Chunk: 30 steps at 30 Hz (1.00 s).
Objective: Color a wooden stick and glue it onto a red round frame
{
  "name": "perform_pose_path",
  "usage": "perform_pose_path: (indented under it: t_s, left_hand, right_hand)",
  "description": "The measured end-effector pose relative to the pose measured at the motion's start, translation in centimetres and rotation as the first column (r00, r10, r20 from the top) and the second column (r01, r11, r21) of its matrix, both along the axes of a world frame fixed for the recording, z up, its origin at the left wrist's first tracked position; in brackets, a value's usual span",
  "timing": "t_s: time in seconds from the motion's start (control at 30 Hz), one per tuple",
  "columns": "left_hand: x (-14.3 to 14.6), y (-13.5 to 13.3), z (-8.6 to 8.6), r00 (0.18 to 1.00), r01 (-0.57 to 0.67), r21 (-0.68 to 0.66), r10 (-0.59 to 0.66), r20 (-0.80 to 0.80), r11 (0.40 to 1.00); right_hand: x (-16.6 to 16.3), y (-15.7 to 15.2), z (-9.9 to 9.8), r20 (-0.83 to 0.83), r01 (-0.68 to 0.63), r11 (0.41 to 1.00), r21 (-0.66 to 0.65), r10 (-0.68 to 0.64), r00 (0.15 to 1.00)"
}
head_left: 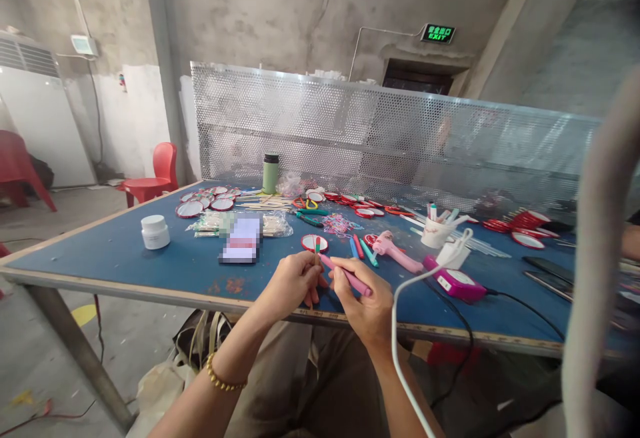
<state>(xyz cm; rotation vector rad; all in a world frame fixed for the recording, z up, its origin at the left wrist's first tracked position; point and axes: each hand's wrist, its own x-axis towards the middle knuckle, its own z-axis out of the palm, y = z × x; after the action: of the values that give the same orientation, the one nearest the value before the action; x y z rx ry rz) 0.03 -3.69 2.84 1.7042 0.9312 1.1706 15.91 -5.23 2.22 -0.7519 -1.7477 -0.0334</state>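
Note:
My left hand (295, 278) is closed around a thin wooden stick (317, 246) whose upper end is coloured red and green. My right hand (364, 301) grips a pink marker (357, 282), its tip pointing at the stick just above my left fingers. Whether tip and stick touch, I cannot tell. A round white disc with a red rim (310, 243) lies on the table right behind my left hand. Beyond my right hand are several loose markers (369, 253) in blue, red and teal, and a pink glue gun (397, 251).
The blue table (125, 268) carries a white jar (155, 232), a phone (241, 238), bagged sticks (275, 223), a green bottle (271, 175) and a cup of pens (435, 231). A white cable (395, 331) hangs near my right forearm. A perforated metal screen (310, 125) stands behind.

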Motion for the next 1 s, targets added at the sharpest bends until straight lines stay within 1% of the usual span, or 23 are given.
perform_pose_path:
  t_s: [0.23, 0.37, 0.53, 0.77, 0.9, 1.0]
  left_hand:
    - [0.05, -0.06, 0.0, 1.0, -0.003, 0.008, 0.003, 0.018, 1.0]
    - [0.07, -0.24, 0.25, 1.0, -0.01, -0.006, 0.01, 0.0, 1.0]
    - [0.06, -0.24, 0.35, 1.0, -0.001, -0.021, 0.002, 0.029, 1.0]
    - [0.02, 0.02, -0.03, 1.0, -0.01, -0.002, 0.01, 0.009, 1.0]
    - [-0.02, -0.07, 0.08, 1.0, -0.007, 0.002, 0.007, -0.016, 1.0]
    - [0.0, -0.04, 0.04, 1.0, -0.003, -0.001, 0.003, -0.004, 1.0]
  right_hand:
    - [-0.12, 0.04, 0.08, 0.012, -0.026, 1.0, 0.015, 0.026, 1.0]
    - [0.06, 0.06, -0.09, 0.006, -0.002, 0.999, 0.034, 0.002, 1.0]
    - [0.21, 0.01, -0.09, 0.004, 0.018, 0.998, 0.054, -0.019, 1.0]
    - [0.0, 0.16, -0.01, 0.027, 0.001, 0.999, 0.054, -0.003, 1.0]
    - [0.07, 0.1, -0.11, 0.012, 0.023, 0.999, 0.046, -0.023, 1.0]
    - [0.06, -0.05, -0.07, -0.001, 0.008, 0.999, 0.04, -0.008, 1.0]
